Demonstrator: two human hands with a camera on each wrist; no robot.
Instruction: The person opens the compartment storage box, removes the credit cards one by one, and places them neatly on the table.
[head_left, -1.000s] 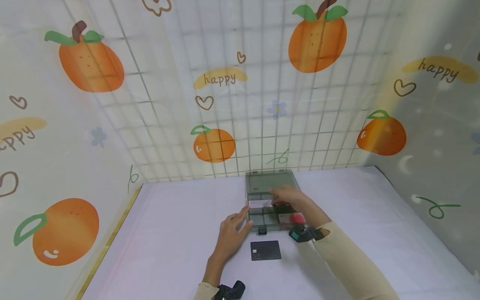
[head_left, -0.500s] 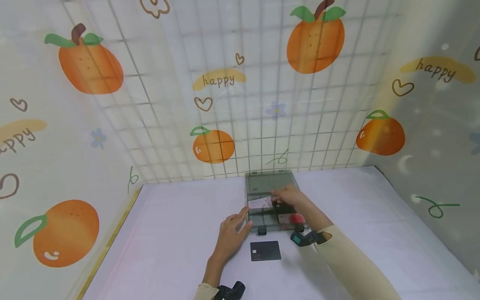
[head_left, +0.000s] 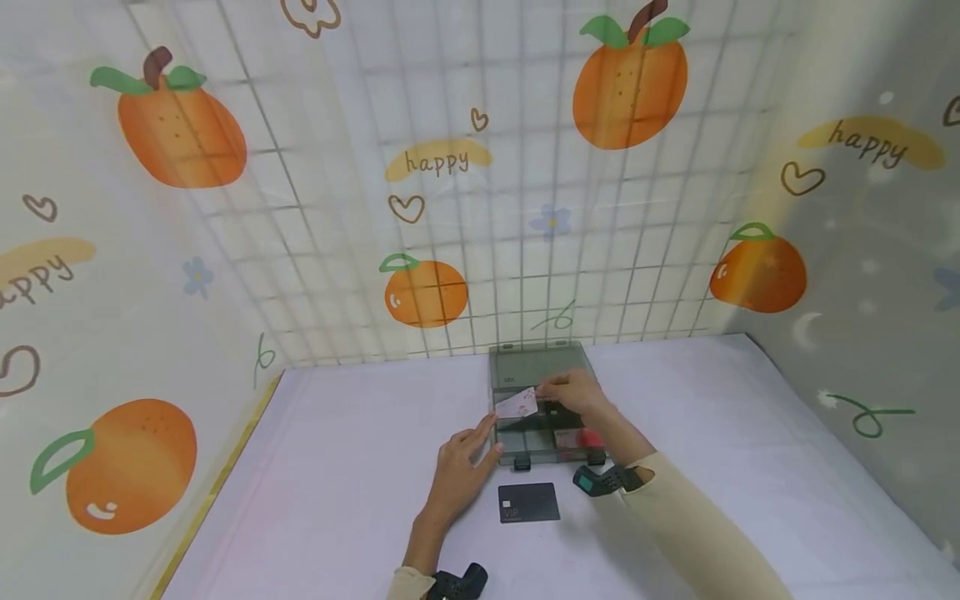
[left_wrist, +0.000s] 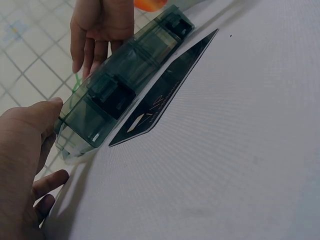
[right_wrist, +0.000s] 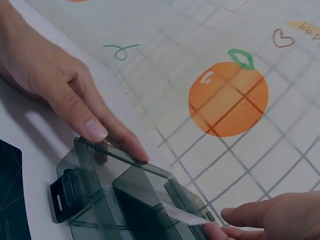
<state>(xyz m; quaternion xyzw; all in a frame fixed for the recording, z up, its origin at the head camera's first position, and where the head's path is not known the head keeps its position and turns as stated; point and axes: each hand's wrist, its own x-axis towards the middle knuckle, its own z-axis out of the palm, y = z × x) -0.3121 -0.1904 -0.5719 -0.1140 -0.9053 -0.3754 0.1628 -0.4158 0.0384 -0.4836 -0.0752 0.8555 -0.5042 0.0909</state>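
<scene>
A clear grey-green plastic box [head_left: 540, 364] with compartments lies on the white table, its lid folded back. My right hand [head_left: 576, 392] pinches the right end of a pale pink printed card [head_left: 517, 405]. That card is tilted over the back left compartment, and the right wrist view shows the fingertips at its edge [right_wrist: 185, 216]. Against the box's left wall rests my left hand [head_left: 463, 468], thumb and fingers fairly straight. A card with a red patch [head_left: 577, 438] sits in the front right compartment, partly hidden by my right arm.
A black card marked VIP [head_left: 528, 503] lies flat on the table just in front of the box. Black latches [head_left: 522, 463] stick out from the box's front. A fruit-printed curtain [head_left: 427, 292] hangs close behind the box and at both sides.
The right end of the pale pink card has risen, and the card now slants more. My right hand has shifted slightly left with it. The left hand stays at the box's side.
</scene>
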